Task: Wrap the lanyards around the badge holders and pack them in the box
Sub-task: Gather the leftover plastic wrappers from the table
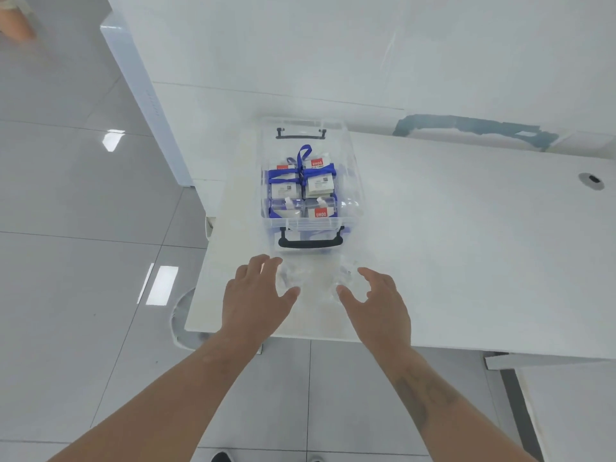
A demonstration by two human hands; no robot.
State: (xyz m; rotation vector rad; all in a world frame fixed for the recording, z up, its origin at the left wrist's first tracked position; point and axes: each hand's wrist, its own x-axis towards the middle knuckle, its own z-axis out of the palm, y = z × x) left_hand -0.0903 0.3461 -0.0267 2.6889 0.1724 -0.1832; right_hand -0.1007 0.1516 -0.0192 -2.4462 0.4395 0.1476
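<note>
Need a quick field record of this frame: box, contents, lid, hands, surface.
box: clear plastic box on the white table, open top, black handle at each end
contents: badge holders wrapped in blue lanyards, packed in rows
lid: clear lid lying on table, nearer than the box
left hand: open, at lid's left edge
right hand: open, at lid's right edge
grip on lid: cannot tell

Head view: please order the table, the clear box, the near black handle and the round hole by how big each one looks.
1. table
2. box
3. handle
4. hole
The hole lies farther off, at the frame's edge, but it looks clearly smallest.
</note>
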